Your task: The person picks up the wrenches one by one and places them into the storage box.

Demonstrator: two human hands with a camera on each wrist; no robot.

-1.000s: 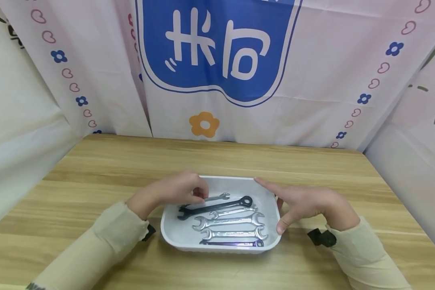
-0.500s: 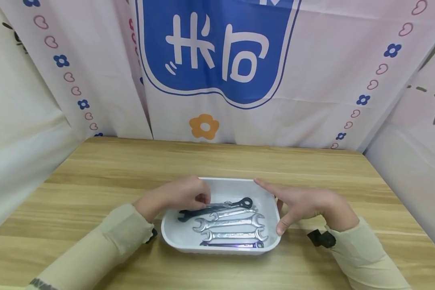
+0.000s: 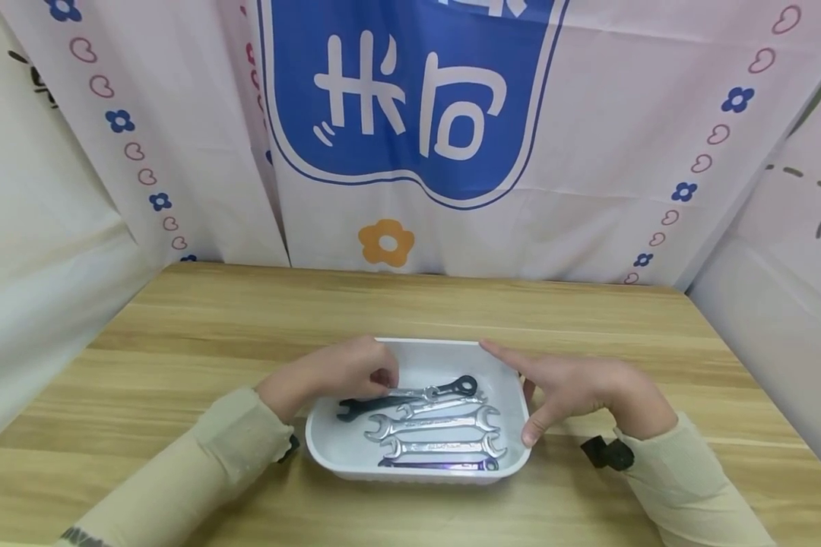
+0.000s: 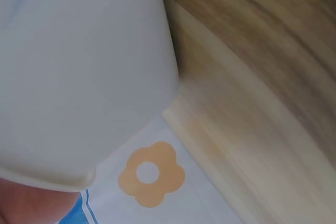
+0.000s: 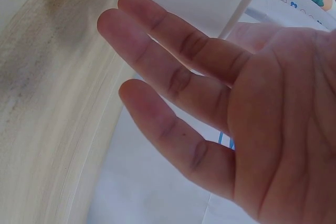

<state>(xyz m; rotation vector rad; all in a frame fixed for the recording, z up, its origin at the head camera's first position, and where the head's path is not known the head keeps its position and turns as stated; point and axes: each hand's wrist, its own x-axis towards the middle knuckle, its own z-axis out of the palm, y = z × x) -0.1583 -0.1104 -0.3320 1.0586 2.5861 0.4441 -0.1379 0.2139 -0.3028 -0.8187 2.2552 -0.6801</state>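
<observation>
In the head view a white plastic tray (image 3: 345, 447) holds several wrenches. My left hand (image 3: 356, 370) reaches over its left side and pinches a small silver wrench (image 3: 413, 393), whose visible end lies over the black combination wrench (image 3: 369, 406). Below them are a short silver wrench (image 3: 445, 406), two larger silver open-end wrenches, one (image 3: 438, 423) above the other (image 3: 445, 447), and a purple wrench (image 3: 445, 464). At the tray's right end, my right hand (image 3: 584, 387) touches the rim with spread thumb and index finger. Its other fingers (image 5: 173, 82) extend loosely beside the tray wall in the right wrist view.
The tray stands on a wood-grain table (image 3: 246, 304). Behind it hangs a white printed cloth (image 3: 609, 152) with a blue emblem and an orange flower (image 3: 369, 245). More white cloth (image 3: 48, 266) encloses the sides.
The left hand has brought the small silver wrench nearer, from behind the black wrench to over it. My right hand keeps its place at the rim. The head view has tilted slightly upward.
</observation>
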